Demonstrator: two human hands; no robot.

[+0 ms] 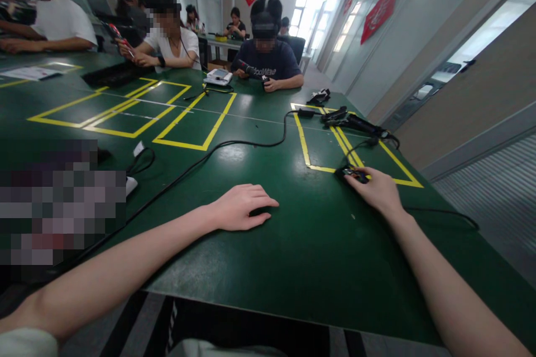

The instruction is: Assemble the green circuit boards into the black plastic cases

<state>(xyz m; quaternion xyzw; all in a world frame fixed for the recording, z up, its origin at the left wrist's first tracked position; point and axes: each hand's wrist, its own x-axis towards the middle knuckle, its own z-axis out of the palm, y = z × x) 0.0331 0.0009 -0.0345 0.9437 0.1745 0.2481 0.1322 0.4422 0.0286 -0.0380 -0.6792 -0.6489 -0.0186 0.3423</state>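
My left hand (240, 207) lies palm down on the green tabletop (285, 268), fingers stretched out and holding nothing. Over to the right, my right hand (379, 189) has its thumb and fingers closed around a small black object with a yellow part (349, 173), at the corner of a yellow tape outline. The fingers partly hide it, so its kind does not show. A thin black cable (355, 148) leads from near it toward a long black tool-like device (360, 124) farther back on the table.
A long black cord (209, 148) crosses the table past my left hand. Yellow tape outlines (205, 148) mark the surface. A black strap-like item (320, 96) lies at the far right. Across the table, a person in a dark shirt (268, 58) handles tools near a white device (218, 76).
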